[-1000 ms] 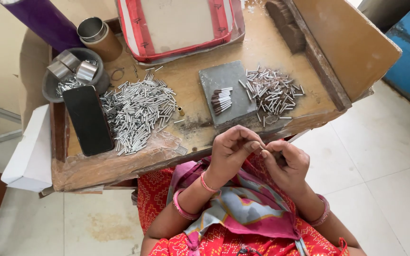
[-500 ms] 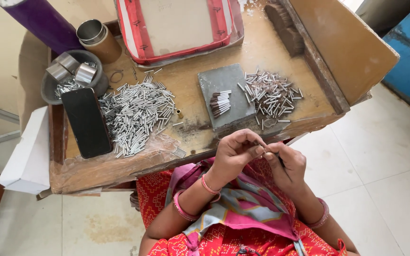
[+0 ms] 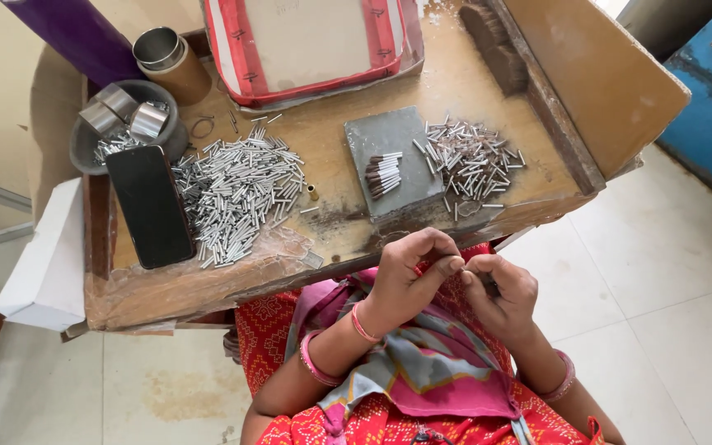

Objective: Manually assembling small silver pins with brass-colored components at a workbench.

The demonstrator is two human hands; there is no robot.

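Observation:
My left hand [image 3: 409, 278] and my right hand [image 3: 500, 290] meet fingertip to fingertip over my lap, just below the wooden table's front edge [image 3: 208, 288]. Both pinch a small thin piece too small to make out. On the table right above the hands lies a grey slab [image 3: 389, 136] with a short row of dark-tipped tubes [image 3: 383, 175]. A small heap of silver tubes [image 3: 473, 161] lies to its right. A larger heap of silver tubes [image 3: 236, 194] lies to its left.
A black phone [image 3: 150, 204] lies by the big heap, a grey bowl [image 3: 84, 152] with metal cylinders behind it. A cardboard tube with a metal cup [image 3: 170, 58], a red-rimmed tray [image 3: 315, 41], a brush [image 3: 492, 45], a white box [image 3: 47, 259], a leaning wooden board [image 3: 603, 74].
The hands stay together and shift slightly lower and right in view; the fingers keep working the small piece. Nothing on the table moved.

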